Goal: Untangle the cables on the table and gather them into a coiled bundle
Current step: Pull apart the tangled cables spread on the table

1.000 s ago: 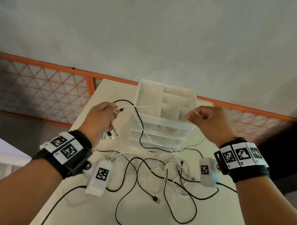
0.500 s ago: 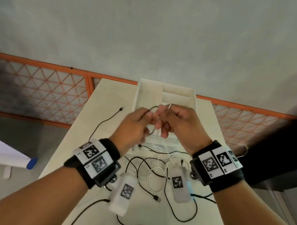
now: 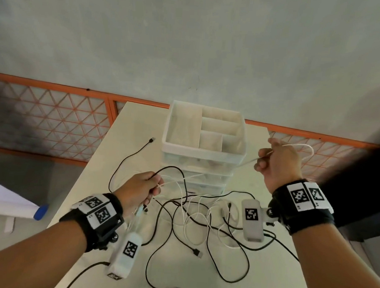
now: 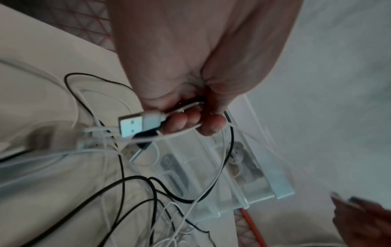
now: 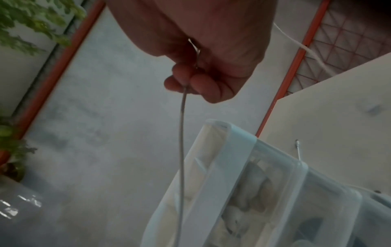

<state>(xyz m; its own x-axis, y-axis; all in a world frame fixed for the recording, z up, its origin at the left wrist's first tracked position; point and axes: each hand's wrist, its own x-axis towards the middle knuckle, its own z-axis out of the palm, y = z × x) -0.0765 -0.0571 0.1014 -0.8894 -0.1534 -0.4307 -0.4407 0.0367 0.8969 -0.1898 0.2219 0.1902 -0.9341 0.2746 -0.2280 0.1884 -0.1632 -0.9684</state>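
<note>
Left of the drawer organizer [image 3: 203, 148], the left hand [image 3: 139, 190] has its grip clenched on several cable ends [image 4: 148, 123]. Black and white cables [image 3: 194, 218] lie tangled on the pale desk [image 3: 140, 120] before it. Right of it, the right hand [image 3: 278, 164] pinches one white cable [image 3: 247, 162], stretched taut. Concrete floor lies beyond.

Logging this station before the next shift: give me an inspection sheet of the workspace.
Surface: pale table, cables spread on it.
Job's things: black cables and a white cable, tangled, not yet coiled.
Clutter: white drawer organizer at the far end.
Grippers: left hand grips plug ends and strands; right hand pinches the white cable, raised.
Cables: a white strand runs taut between the hands.
Surroundings: orange lattice railing, grey floor beyond.
</note>
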